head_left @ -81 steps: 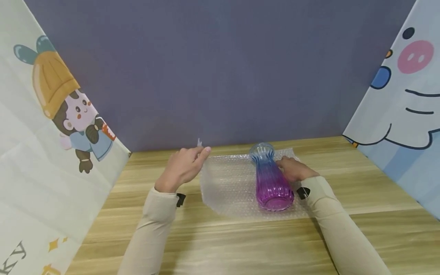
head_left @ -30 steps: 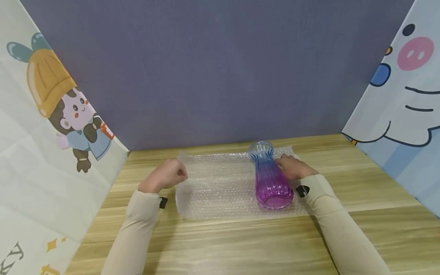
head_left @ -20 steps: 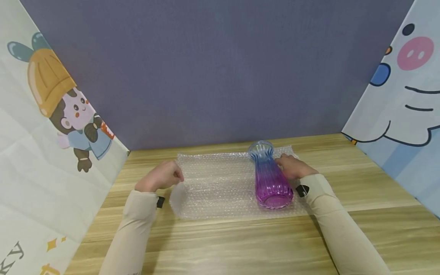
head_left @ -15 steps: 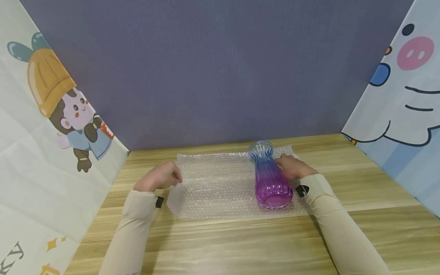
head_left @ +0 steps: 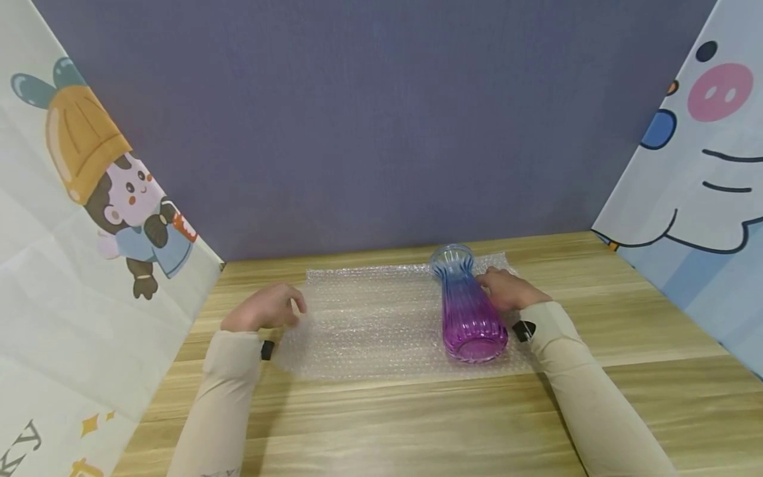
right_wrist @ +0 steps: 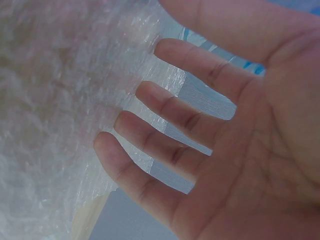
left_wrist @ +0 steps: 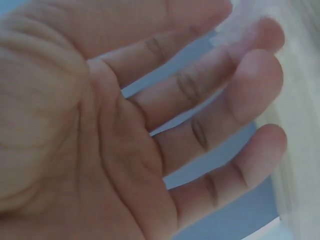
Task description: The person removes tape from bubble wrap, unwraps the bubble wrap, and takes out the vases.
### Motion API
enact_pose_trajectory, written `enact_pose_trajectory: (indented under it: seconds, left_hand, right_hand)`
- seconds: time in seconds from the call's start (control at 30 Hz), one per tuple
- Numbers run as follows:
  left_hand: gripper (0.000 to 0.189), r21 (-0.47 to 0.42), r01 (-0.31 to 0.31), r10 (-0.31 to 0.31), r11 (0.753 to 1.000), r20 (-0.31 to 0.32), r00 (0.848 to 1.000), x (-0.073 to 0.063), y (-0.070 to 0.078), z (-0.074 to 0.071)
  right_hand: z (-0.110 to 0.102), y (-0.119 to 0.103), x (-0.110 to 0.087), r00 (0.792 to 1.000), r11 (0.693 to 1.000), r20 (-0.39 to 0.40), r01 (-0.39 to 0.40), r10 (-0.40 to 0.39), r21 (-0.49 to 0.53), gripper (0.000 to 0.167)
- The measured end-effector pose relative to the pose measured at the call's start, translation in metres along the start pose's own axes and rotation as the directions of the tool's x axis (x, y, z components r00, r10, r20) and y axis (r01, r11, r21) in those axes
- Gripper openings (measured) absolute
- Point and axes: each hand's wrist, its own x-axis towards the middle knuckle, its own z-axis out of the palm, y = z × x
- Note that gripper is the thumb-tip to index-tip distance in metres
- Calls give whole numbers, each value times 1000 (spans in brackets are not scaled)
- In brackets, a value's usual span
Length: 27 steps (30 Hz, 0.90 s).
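Observation:
A ribbed glass vase (head_left: 471,308), blue at the neck and purple at the base, lies on a flat sheet of bubble wrap (head_left: 375,318), its mouth towards the back wall. At the sheet's left edge is my left hand (head_left: 265,310), thumb and forefinger apart, fingers loosely bent. My right hand (head_left: 509,291) is beside the vase's right side, over the sheet's right part. Its straight fingertips touch the bubble wrap (right_wrist: 60,100) in the right wrist view. Part of the right hand is hidden by the vase in the head view.
The sheet lies on a wood-grain table (head_left: 381,424). A dark grey-blue wall (head_left: 381,132) stands behind it. White cartoon-printed panels flank it, the left panel (head_left: 71,265) and the right panel (head_left: 709,218).
My left hand moved leftwards and drew the sheet's left part out flat, then its thumb and forefinger parted. The right hand and vase stayed in place.

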Motion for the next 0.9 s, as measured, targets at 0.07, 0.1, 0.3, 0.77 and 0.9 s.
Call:
enact_pose_trajectory:
  seconds: [0.07, 0.1, 0.3, 0.77, 0.9]
  left_hand:
    - [33, 19, 43, -43, 999, -1, 999, -5, 4, -5]
    - [39, 24, 60, -60, 998, -7, 998, -7, 7, -7]
    - [48, 32, 42, -38, 999, -129, 991, -17, 28, -17]
    - [49, 3, -71, 66, 997, -419, 906, 2, 72, 10]
    - [51, -3, -66, 59, 998, -394, 917, 10, 79, 23]
  right_hand:
    - [0, -1, -1, 1000, 1000, 4, -5, 5, 5, 45]
    - [-1, -1, -1, 1000, 1000, 4, -4, 4, 6, 46]
    - [-1, -2, -2, 1000, 1000, -14, 17, -17, 0, 45]
    - [2, 1, -1, 999, 1000, -29, 23, -23, 0, 43]
    - [2, 1, 0, 999, 1000, -33, 31, -31, -3, 42]
